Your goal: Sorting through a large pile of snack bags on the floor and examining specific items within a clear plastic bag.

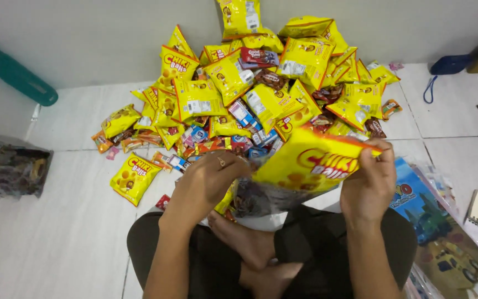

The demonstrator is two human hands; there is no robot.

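I hold a yellow snack bag [311,163] between my two hands, above my crossed legs.
My right hand [369,185] pinches its top right corner; my left hand [208,185] grips the left edge, fingers curled. It is bright yellow with red letters, slightly crumpled.

Both bare forearms reach forward from the lap, over crossed legs and bare feet. The left hand [208,180] curls inward, knuckles up, a ring on one finger. The right hand [369,180] is raised, its grip pinched shut, fingers folded over.
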